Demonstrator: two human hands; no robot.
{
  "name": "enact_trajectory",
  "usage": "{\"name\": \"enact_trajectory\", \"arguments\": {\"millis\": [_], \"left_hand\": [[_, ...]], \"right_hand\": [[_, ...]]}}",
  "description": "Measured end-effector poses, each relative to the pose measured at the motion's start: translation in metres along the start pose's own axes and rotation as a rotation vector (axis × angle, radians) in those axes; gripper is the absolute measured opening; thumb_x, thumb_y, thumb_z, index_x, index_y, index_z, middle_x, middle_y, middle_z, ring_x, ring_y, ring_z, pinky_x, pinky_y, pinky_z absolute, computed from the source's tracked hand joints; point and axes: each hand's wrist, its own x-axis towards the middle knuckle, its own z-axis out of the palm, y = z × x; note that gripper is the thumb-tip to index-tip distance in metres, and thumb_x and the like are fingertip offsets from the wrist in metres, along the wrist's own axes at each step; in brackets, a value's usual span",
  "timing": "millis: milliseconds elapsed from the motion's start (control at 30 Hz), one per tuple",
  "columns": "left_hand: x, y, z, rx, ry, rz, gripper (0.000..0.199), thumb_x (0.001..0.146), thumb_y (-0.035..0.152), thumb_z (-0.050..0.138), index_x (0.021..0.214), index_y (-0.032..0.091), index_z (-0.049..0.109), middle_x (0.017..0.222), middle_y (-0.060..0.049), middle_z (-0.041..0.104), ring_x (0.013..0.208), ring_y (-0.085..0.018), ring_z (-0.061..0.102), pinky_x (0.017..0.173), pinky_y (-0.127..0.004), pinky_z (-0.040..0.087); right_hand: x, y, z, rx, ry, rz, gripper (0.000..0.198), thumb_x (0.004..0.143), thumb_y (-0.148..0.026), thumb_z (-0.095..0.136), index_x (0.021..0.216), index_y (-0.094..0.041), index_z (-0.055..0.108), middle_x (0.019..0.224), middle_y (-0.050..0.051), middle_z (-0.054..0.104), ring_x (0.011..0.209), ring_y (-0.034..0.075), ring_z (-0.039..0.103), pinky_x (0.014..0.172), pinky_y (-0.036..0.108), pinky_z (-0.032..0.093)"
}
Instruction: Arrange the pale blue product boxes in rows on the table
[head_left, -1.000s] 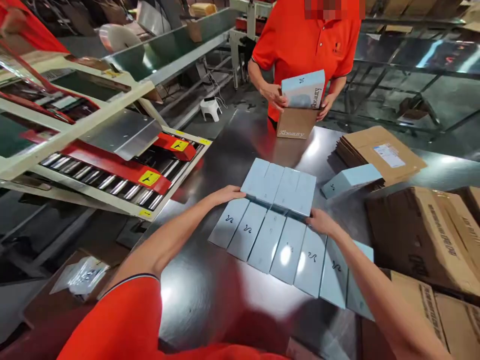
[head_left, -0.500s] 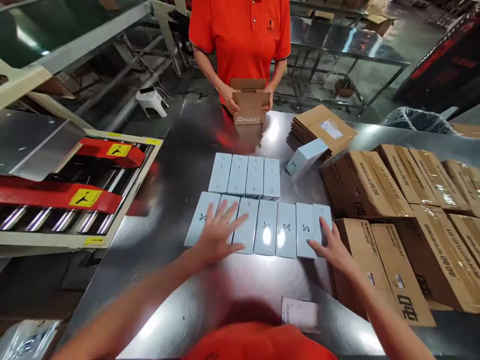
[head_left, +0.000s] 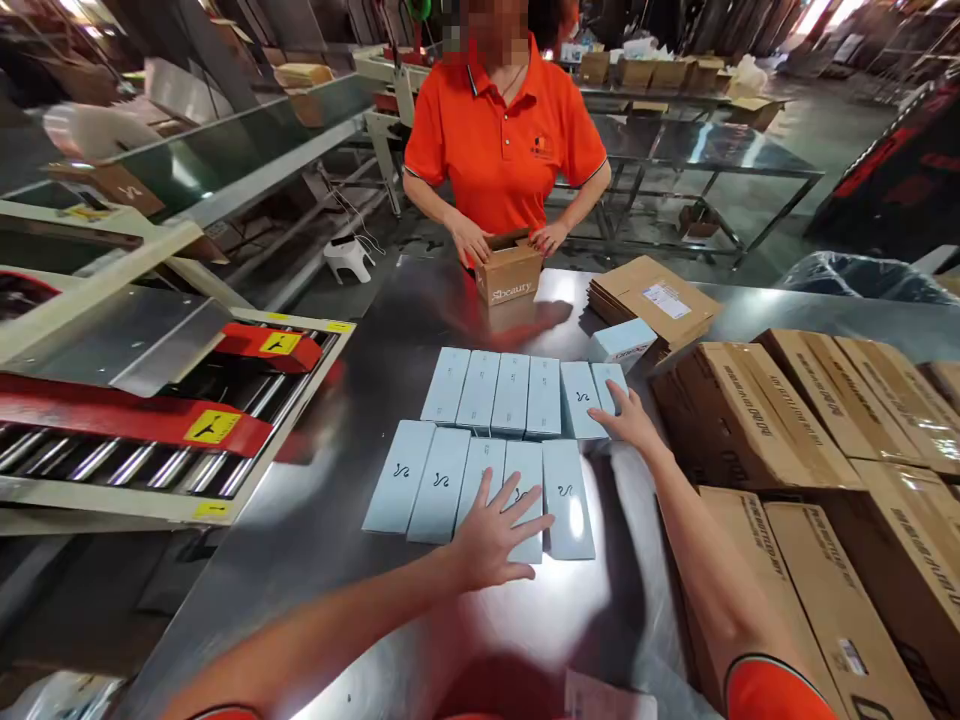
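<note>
Right now the left hand (head_left: 491, 540) lies flat with fingers spread on the near row of pale blue flat boxes (head_left: 480, 487) on the shiny metal desk (head_left: 315, 520), while the right hand (head_left: 628, 420), fingers also spread, touches the far row (head_left: 517, 392), so a hard push could slide boxes crooked.

A co-worker in an orange polo shirt (head_left: 504, 150) handles a small brown cardboard box (head_left: 510, 274). Flattened brown cartons (head_left: 651, 300) lie stacked nearby.

Steel table (head_left: 390, 330), roller conveyor (head_left: 150, 440), perhaps warehouse.
</note>
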Motion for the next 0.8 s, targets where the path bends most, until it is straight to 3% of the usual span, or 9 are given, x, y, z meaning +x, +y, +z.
{"name": "enact_trajectory", "arguments": {"millis": [133, 400, 567, 800], "left_hand": [[-0.005, -0.001, -0.003, 0.003, -0.004, 0.002, 0.077, 0.087, 0.069, 0.063, 0.154, 0.039, 0.043, 0.166, -0.007, 0.036, 0.152, -0.049, 0.026, 0.114, -0.085, 0.005], [0.028, 0.014, 0.004, -0.035, -0.042, -0.013, 0.098, 0.082, 0.077, 0.061, 0.163, 0.037, 0.024, 0.172, -0.012, 0.019, 0.153, -0.056, 0.011, 0.109, -0.089, 0.002], [0.036, 0.011, 0.005, -0.110, -0.095, 0.036, 0.085, 0.088, 0.073, 0.056, 0.161, 0.035, 0.032, 0.169, -0.009, 0.029, 0.154, -0.052, 0.016, 0.111, -0.087, -0.001], [0.016, -0.009, -0.015, -0.096, -0.101, 0.123, 0.082, 0.083, 0.062, 0.071, 0.154, 0.032, 0.045, 0.164, -0.012, 0.039, 0.151, -0.054, 0.022, 0.110, -0.089, 0.005]], "right_hand": [[0.016, -0.004, -0.002, 0.024, -0.013, -0.025, 0.095, 0.079, -0.069, 0.067, 0.161, -0.033, 0.033, 0.168, 0.018, 0.017, 0.152, 0.039, 0.031, 0.120, 0.057, 0.032], [0.018, -0.024, 0.008, 0.030, 0.009, -0.029, 0.096, 0.083, -0.070, 0.063, 0.163, -0.029, 0.028, 0.168, 0.020, 0.014, 0.150, 0.041, 0.033, 0.120, 0.057, 0.032], [0.022, -0.023, 0.008, 0.044, 0.023, -0.051, 0.096, 0.081, -0.070, 0.065, 0.161, -0.030, 0.032, 0.166, 0.017, 0.021, 0.147, 0.040, 0.038, 0.118, 0.057, 0.036], [0.018, -0.034, 0.016, 0.088, -0.001, -0.063, 0.097, 0.080, -0.069, 0.065, 0.161, -0.026, 0.033, 0.166, 0.018, 0.019, 0.145, 0.039, 0.042, 0.117, 0.052, 0.039]]}}
